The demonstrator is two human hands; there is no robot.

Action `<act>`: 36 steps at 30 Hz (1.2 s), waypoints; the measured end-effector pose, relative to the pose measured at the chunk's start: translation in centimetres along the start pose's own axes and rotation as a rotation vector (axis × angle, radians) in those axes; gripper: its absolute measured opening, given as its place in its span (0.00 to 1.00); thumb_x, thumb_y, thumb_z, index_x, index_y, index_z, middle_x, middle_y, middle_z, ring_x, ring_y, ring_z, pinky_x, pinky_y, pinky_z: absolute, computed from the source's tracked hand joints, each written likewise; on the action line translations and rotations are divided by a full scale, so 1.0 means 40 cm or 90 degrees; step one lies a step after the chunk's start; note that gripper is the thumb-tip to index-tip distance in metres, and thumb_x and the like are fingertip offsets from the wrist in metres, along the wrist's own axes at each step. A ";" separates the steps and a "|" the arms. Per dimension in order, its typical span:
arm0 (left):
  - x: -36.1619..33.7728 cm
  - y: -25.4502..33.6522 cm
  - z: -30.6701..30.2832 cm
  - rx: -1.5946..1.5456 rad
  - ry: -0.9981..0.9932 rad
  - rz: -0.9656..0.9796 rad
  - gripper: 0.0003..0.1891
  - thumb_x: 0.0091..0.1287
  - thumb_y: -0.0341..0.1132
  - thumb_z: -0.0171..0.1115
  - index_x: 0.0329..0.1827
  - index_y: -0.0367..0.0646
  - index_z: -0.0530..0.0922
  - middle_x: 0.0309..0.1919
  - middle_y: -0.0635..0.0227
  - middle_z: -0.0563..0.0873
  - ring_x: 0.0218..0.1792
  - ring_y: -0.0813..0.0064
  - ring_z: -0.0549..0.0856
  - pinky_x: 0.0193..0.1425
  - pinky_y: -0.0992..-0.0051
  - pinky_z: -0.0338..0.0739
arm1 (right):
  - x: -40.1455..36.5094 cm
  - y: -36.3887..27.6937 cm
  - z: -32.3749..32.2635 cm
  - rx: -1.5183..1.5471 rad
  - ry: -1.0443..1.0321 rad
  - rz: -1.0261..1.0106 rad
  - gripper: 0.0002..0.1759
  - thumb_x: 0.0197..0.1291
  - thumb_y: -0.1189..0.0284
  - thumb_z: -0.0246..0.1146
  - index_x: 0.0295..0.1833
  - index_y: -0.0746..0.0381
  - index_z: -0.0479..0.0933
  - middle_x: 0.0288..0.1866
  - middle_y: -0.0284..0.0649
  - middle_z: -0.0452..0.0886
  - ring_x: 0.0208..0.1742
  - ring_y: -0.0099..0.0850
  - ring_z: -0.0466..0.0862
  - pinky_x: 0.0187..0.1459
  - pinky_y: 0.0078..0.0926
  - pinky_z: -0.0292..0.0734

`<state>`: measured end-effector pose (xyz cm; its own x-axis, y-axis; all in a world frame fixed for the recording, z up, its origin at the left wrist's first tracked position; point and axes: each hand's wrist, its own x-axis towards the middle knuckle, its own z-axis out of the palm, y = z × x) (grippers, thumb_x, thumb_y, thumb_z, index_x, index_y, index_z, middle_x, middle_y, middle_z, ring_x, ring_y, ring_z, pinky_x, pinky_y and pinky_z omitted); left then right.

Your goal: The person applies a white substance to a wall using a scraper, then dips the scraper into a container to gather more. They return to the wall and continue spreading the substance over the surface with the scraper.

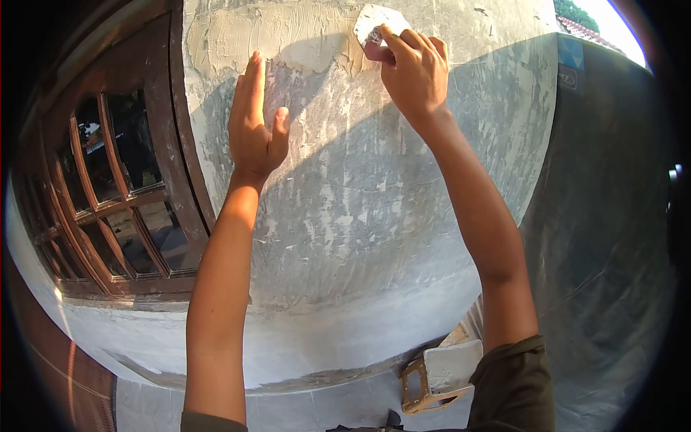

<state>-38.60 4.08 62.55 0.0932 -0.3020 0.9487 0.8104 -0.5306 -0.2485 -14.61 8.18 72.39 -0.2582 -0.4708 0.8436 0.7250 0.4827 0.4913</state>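
My right hand (416,75) grips a putty knife (377,27) with a reddish handle, its pale blade smeared with filler and held against the upper wall. Fresh cream putty (281,32) with ridged strokes covers the top of the wall, left of the blade. Lower down, the grey wall (345,209) is patchy with thin white streaks. My left hand (258,126) is raised before the wall at the lower edge of the putty, fingers stretched upward and thumb apart, with nothing in it.
A brown wooden window (108,209) with glass panes stands left of the wall. Dark sheeting (604,237) hangs at the right. Below my right arm is a small stool (425,385) with a whitish, putty-stained tray (453,363) on it.
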 end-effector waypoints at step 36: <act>0.002 0.006 0.000 0.000 -0.002 -0.017 0.37 0.69 0.42 0.49 0.79 0.29 0.62 0.77 0.42 0.68 0.78 0.46 0.69 0.82 0.52 0.59 | -0.106 -0.178 -0.053 0.149 -0.106 0.027 0.28 0.44 0.82 0.70 0.56 0.57 0.85 0.36 0.35 0.81 0.43 0.35 0.85 0.55 0.35 0.77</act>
<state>-38.39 3.91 62.54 0.0730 -0.2845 0.9559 0.8131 -0.5380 -0.2222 -17.34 5.17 64.85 -0.3463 -0.3275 0.8791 0.5753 0.6661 0.4748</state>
